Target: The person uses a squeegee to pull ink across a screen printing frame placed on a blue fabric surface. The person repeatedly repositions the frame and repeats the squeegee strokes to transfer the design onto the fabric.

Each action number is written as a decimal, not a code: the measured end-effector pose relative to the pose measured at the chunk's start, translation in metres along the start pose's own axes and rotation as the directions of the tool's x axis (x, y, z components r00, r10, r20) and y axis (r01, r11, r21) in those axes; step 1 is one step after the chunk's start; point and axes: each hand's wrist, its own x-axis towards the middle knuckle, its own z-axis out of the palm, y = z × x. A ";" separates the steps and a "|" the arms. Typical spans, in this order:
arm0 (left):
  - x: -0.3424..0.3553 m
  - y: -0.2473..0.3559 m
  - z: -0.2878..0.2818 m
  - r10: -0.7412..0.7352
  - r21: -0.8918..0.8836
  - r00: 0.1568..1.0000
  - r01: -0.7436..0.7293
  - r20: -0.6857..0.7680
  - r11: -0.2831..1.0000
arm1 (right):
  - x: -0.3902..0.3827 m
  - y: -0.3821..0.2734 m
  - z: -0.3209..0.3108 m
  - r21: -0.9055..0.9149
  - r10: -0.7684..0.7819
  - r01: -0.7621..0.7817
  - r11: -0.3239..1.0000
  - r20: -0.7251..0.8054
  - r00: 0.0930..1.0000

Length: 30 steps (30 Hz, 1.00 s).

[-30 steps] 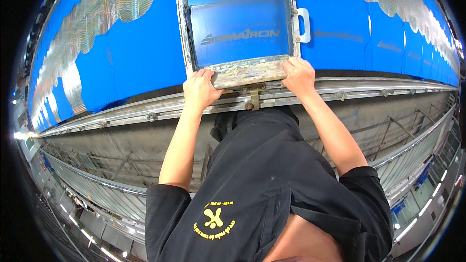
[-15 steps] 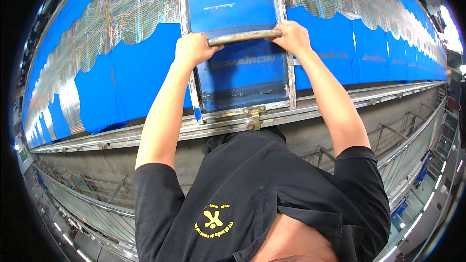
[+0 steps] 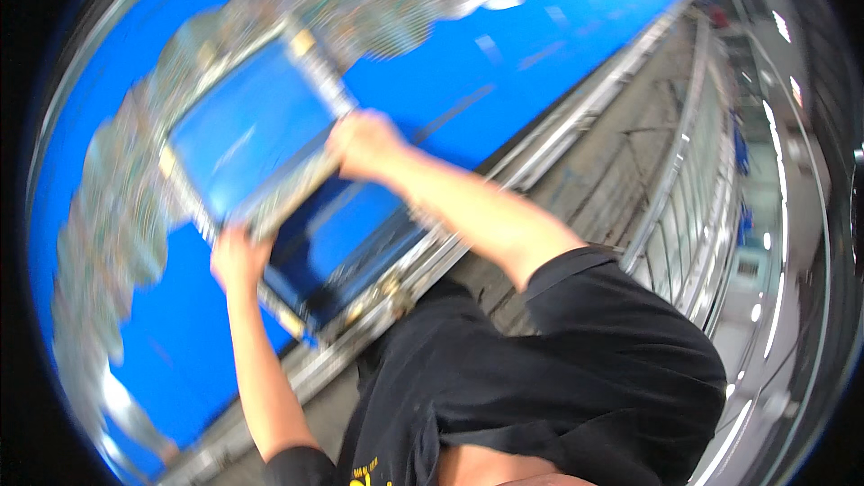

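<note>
A rectangular screen printing frame (image 3: 319,76) with a worn pale rim lies tilted across the view, over blue fabric pieces (image 3: 171,324). Blue shows through its mesh, with a dark band towards the near end. Across the middle of the frame runs a squeegee (image 3: 295,191) with a long bar-like grip. At its left end my left hand (image 3: 238,258) is closed round it, by the frame's left side. My right hand (image 3: 367,146) grips the other end beside the right side of the rim. Both hands are blurred, and the squeegee's lower edge cannot be made out.
A metal rail (image 3: 562,139) runs along the near edge of the long table, with a brass-coloured bracket (image 3: 391,291) at the frame's near end. Blue fabric pieces continue along the table beside shiny, wavy-edged bare surface (image 3: 369,13). Another railing (image 3: 679,171) stands to the right.
The whole view has turned and blurred, so the frame and table now slant and sit further left. Both hands keep their hold on the squeegee, which remains across the frame's middle.
</note>
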 end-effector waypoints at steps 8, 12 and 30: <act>-0.156 0.041 0.051 0.006 -0.033 0.993 -0.010 -0.122 0.999 | -0.157 -0.024 0.038 0.021 -0.133 0.137 0.990 -0.138 0.981; -0.173 0.055 0.063 0.032 -0.055 0.994 -0.038 -0.106 0.998 | -0.201 -0.015 0.016 0.157 -0.117 0.121 0.980 -0.032 0.993; -0.193 0.100 0.059 0.285 -0.268 0.926 -0.347 -0.247 0.899 | -0.042 0.037 -0.006 0.700 0.605 -0.294 0.651 -0.245 0.758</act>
